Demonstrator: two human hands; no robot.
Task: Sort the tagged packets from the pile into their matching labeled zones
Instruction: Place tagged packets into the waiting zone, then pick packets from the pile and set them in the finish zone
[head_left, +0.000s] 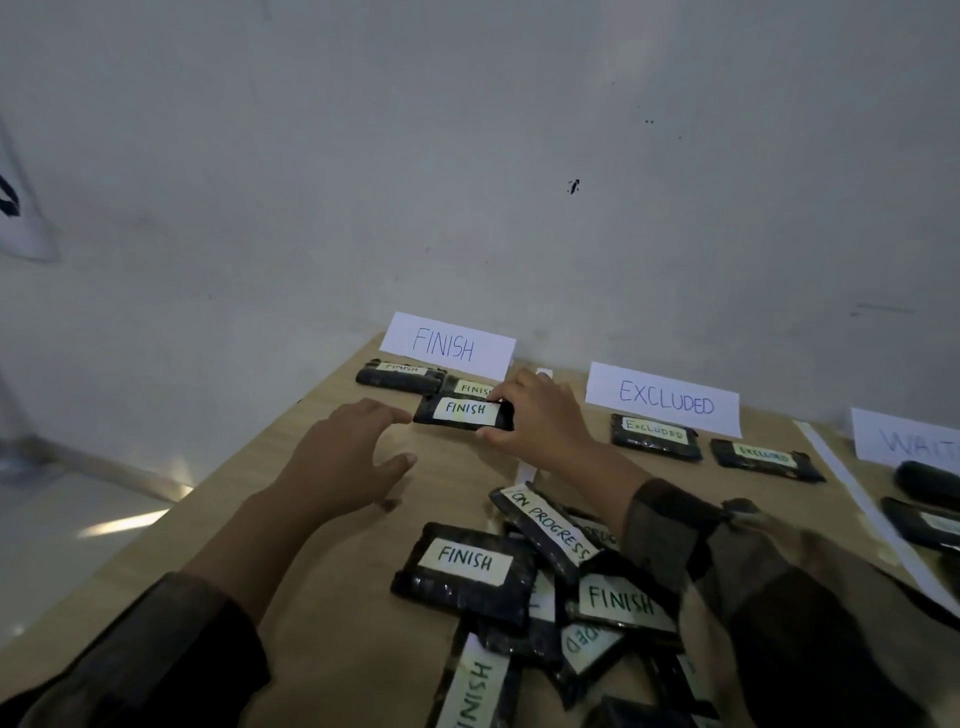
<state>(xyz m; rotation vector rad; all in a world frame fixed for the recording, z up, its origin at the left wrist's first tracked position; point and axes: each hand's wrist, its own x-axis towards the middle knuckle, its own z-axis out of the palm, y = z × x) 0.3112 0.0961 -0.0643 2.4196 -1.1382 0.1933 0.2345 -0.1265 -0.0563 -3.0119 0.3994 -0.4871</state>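
My right hand (540, 415) grips the right end of a black packet tagged FINISH (457, 411), held low in the FINISH zone in front of the white FINISH sign (447, 345). Two more FINISH packets (400, 375) lie behind it by the sign. My left hand (343, 457) hovers open, fingers spread, just left of the held packet and not touching it. The pile (545, 587) of black tagged packets lies near me, showing FINISH and ON PROGRESS tags.
An EXCLUDED sign (665, 400) stands to the right with two EXCLUDED packets (655, 437) before it. Farther right a partly cut-off sign (909, 436) and dark packets (924, 522) sit behind a white paper strip (862, 499). The table's left edge runs diagonally; a wall rises behind.
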